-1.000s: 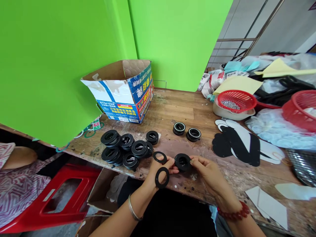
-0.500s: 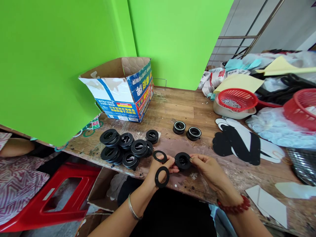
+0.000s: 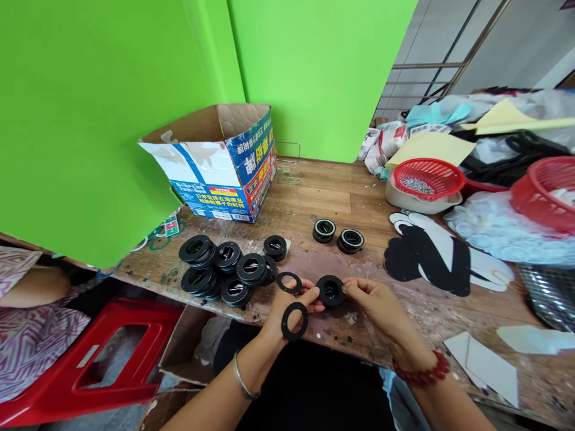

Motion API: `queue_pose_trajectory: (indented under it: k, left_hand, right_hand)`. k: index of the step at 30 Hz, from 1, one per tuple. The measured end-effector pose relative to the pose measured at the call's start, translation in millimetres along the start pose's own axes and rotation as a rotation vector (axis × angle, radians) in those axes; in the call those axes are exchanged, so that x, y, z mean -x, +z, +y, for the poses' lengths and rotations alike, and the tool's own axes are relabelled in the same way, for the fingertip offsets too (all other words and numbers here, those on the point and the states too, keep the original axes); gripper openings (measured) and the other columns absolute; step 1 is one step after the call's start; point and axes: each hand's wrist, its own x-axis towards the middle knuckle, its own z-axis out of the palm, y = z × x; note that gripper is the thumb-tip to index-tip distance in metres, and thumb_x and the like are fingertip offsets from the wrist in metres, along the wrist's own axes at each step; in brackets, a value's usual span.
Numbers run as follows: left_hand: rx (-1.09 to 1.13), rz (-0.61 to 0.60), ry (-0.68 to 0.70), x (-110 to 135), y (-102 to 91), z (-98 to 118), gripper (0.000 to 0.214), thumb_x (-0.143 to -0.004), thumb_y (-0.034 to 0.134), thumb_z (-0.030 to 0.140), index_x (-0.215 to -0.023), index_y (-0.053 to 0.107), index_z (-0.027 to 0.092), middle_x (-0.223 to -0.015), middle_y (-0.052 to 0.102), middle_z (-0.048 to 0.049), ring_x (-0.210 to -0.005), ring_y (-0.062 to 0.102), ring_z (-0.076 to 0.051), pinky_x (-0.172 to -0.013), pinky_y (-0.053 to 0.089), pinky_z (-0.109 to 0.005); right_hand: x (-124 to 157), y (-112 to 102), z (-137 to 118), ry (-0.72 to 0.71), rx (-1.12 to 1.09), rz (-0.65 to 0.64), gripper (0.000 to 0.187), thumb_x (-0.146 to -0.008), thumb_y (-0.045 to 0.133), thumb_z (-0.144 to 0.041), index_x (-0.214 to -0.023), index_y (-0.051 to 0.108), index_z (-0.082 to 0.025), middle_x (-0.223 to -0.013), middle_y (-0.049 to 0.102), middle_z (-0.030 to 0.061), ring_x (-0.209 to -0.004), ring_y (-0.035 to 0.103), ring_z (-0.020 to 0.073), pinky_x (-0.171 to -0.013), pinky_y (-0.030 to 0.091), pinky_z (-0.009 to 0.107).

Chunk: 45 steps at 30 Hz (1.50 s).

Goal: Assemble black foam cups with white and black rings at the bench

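Note:
Between my two hands is a black ring-shaped disc (image 3: 331, 301), dark in its centre. My left hand (image 3: 294, 302) pinches its left edge with thumb and fingers. Two thin flat black rings rest on that hand: one ring (image 3: 288, 275) over the fingers, the other ring (image 3: 303, 326) by the wrist. My right hand (image 3: 372, 299) is closed on the disc's right edge, thumb against finger. Left of my hands, several stacks of similar black discs (image 3: 236, 290) stand near the table's front edge. Beyond the held disc are two small stacks (image 3: 324, 230) topped with pale-rimmed rings.
An opened cardboard box (image 3: 215, 173) stands at the back left before a green panel (image 3: 305, 72). On the right lie black and white flat cut pieces (image 3: 453, 263), a red basket (image 3: 453, 179) and plastic bags (image 3: 480, 230). At far left, a person's arm (image 3: 36, 286) shows above a red stool (image 3: 130, 365).
The whole view has shifted slightly. Both hands keep hold of the disc in nearly the same pose, and the two loose rings still rest on my left hand.

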Motion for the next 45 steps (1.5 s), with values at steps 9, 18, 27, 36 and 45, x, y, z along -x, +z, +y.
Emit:
queue_pose_trajectory:
  k: [9, 18, 27, 36, 45]
  left_hand:
    - [-0.06, 0.045, -0.035, -4, 4.9, 2, 0.037, -0.054, 0.086, 0.026, -0.076, 0.058, 0.014, -0.063, 0.062, 0.0015, -0.051, 0.063, -0.014, -0.053, 0.057, -0.026]
    - [-0.109, 0.035, -0.039, -4, 5.6, 5, 0.026, -0.061, 0.079, 0.021, -0.077, 0.059, 0.015, -0.063, 0.063, 0.0, -0.051, 0.063, -0.015, -0.053, 0.056, -0.027]
    - [-0.121, 0.026, -0.04, -4, 6.0, 6, 0.023, -0.065, 0.077, 0.017, -0.078, 0.059, 0.014, -0.063, 0.062, 0.0004, -0.049, 0.061, -0.013, -0.051, 0.055, -0.025]
    - [-0.055, -0.07, 0.012, -8, -5.2, -2, 0.045, -0.058, 0.085, 0.04, -0.083, 0.06, 0.012, -0.066, 0.063, -0.0019, -0.053, 0.062, -0.014, -0.057, 0.055, -0.027]
    - [0.022, -0.037, 0.078, 1, -11.5, -11, 0.056, -0.058, 0.082, 0.05, -0.093, 0.054, 0.015, -0.067, 0.06, 0.0015, -0.057, 0.064, -0.014, -0.057, 0.055, -0.026]
  right_hand:
    - [6, 5, 4, -0.327, 0.394, 0.144, 0.02, -0.07, 0.052, -0.037, -0.059, 0.054, -0.021, -0.067, 0.06, 0.0031, -0.066, 0.053, 0.0175, -0.063, 0.039, 0.029]
    - [6, 7, 2, -0.552, 0.84, 0.217, 0.016, -0.075, 0.042, -0.028, -0.06, 0.039, -0.023, -0.06, 0.051, 0.0018, -0.058, 0.043, 0.016, -0.057, 0.028, 0.03]
    - [-8, -7, -7, -0.026, 0.311, -0.111, 0.025, -0.066, 0.06, -0.045, -0.073, 0.054, -0.022, -0.048, 0.052, -0.0058, -0.043, 0.052, 0.0141, -0.044, 0.04, 0.025]
    - [-27, 18, -12, -0.276, 0.698, -0.007, 0.037, -0.072, 0.064, -0.052, -0.062, 0.045, -0.022, -0.053, 0.047, -0.0047, -0.048, 0.039, 0.0106, -0.046, 0.026, 0.025]
    - [1, 13, 0, -0.531, 0.807, 0.022, 0.031, -0.073, 0.07, -0.034, -0.099, 0.059, -0.02, -0.095, 0.057, 0.0063, -0.085, 0.059, 0.0227, -0.075, 0.045, 0.034]
